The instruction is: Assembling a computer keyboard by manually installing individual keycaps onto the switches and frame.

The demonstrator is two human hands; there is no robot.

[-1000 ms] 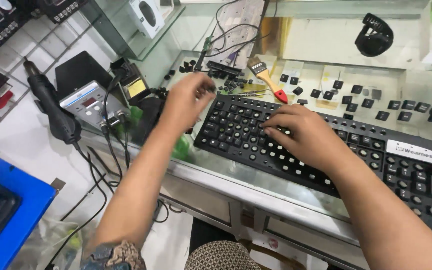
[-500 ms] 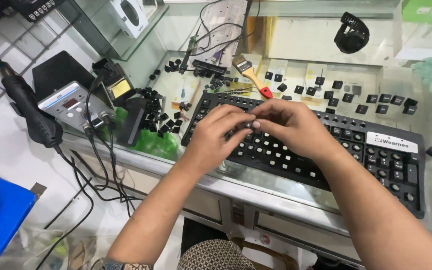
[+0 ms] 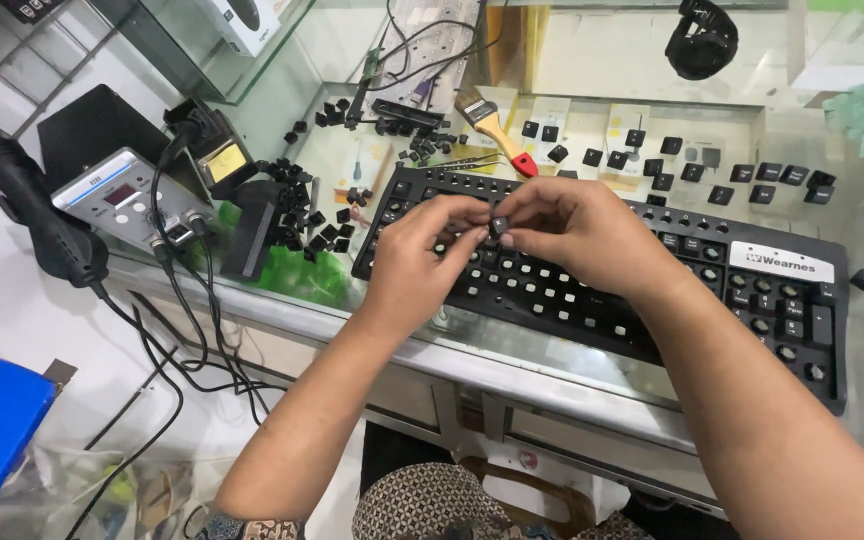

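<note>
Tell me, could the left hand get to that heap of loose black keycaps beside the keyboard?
Probably yes: the keycap heap lies uncovered left of the keyboard, though the left hand is busy pinching a keycap.

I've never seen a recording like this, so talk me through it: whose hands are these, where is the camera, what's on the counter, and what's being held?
There is no machine here, just a person working bare-handed. The one picture comes from a camera worn on their head, looking down at a glass counter. The left hand and right hand meet above a black keyboard that has most of its keys pulled off, and together they pinch one small black keycap. More loose keycaps lie piled at the left and spread in rows behind the keyboard. A red-handled brush lies behind the keyboard, and at the left stand a grey soldering station and a black hot-air gun.
</note>
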